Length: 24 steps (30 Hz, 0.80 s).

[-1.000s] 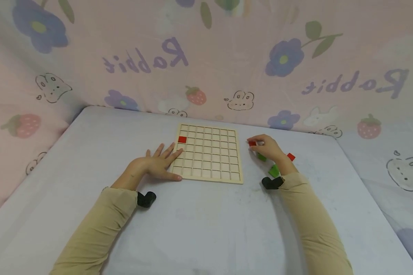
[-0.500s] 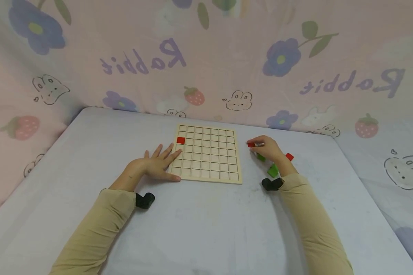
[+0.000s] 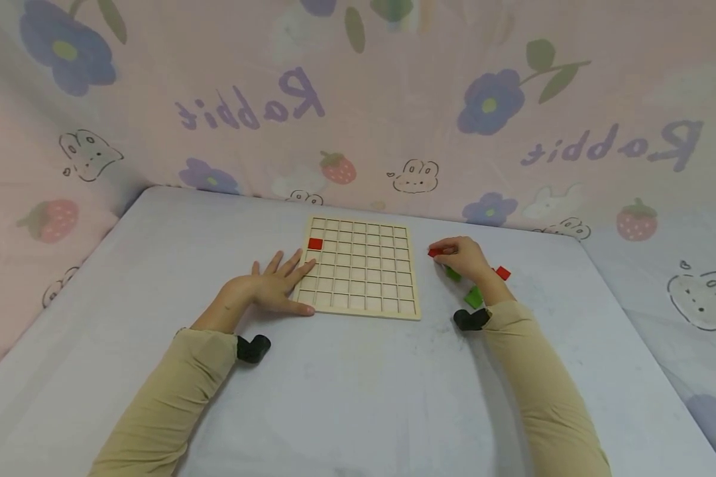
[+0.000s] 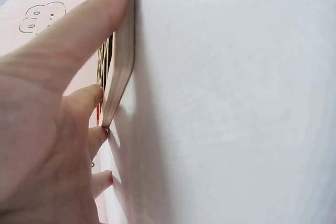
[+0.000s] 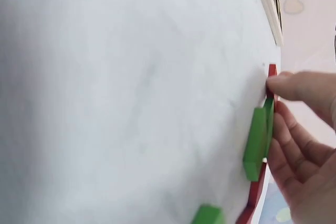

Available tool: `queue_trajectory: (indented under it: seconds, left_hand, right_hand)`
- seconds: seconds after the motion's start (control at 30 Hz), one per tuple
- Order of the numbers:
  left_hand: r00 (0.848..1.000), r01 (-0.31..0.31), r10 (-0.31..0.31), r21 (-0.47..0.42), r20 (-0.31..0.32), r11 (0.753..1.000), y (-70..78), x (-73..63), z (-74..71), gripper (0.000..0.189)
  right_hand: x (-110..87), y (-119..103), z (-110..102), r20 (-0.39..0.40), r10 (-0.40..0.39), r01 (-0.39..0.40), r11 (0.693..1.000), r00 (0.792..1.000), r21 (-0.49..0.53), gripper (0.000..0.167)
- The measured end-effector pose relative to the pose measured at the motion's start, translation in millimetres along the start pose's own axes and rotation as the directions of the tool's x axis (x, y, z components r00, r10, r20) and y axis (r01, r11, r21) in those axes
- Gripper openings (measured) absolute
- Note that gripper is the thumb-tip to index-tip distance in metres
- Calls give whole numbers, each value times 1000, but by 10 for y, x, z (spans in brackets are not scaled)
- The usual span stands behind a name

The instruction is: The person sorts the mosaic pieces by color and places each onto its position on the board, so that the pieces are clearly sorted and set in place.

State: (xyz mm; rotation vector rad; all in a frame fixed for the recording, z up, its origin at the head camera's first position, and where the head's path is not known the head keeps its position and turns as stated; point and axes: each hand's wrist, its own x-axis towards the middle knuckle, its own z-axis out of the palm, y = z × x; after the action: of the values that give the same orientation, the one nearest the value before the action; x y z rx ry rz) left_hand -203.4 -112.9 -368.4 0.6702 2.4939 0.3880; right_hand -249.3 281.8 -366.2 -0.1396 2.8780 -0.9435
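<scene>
Pale gridded board (image 3: pixel 366 271) lay mid-frame, red square (image 3: pixel 315 244) high in left column — left hand (image 3: pixel 271 288) splayed at edge; right hand (image 3: pixel 462 257) pinched thin red tile (image 3: pixel 433 252).

White tabletop (image 3: pixel 358 391) — pale gridded board (image 3: pixel 374 264) lying flat, green tiles (image 3: pixel 474 297) and red tiles (image 3: pixel 503 273) to its right

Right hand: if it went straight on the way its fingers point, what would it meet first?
Probably the board: in the head view, the right hand, pinching a red tile, points left toward it. Height is unclear, so it might pass over.
</scene>
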Motion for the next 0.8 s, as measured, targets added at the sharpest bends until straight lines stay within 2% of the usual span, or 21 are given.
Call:
queue_trajectory:
  seconds: [0.17,0.4,0.8]
  left_hand:
    - [1000,-15,15,-35,-6,999,4,-18,-7,105]
    - [1000,3,-3,12,7,1000,40,-29,-27,101]
    - [1000,5,-5,4,7,1000,49,-19,-31,99]
  right_hand:
    - [27,23,9,10,-15,15,1000,1000,-6,31]
    - [73,13,26,-11,-39,39,999,999,-3,31]
    - [101,-71,76,-30,-70,72,996,997,54,29]
